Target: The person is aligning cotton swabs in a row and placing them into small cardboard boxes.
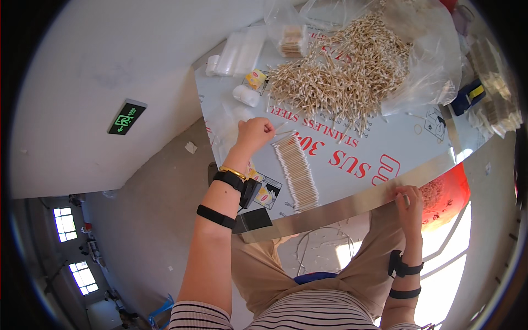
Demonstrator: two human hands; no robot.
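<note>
Swabs [297, 173] are laid side by side in a row on the worktop [335, 188], and more are heaped in a loose pile [346, 71] beyond the row. The row could be skewed or scattered if its far end were brushed by the left hand [256, 135], which is held just to the left of that end; no band is seen around the swabs. Some could also be pushed over the rim [357, 200] close to the row's near end by a nudge. The line could be muddled by strays slipping from the pile. As for the grip, the left fingers are curled in, but whether a swab is pinched cannot be told. The right hand [410, 213] is placed well to the right of the row, by the rim, its fingers bent; whether the small white thing [407, 202] there is gripped cannot be told
</note>
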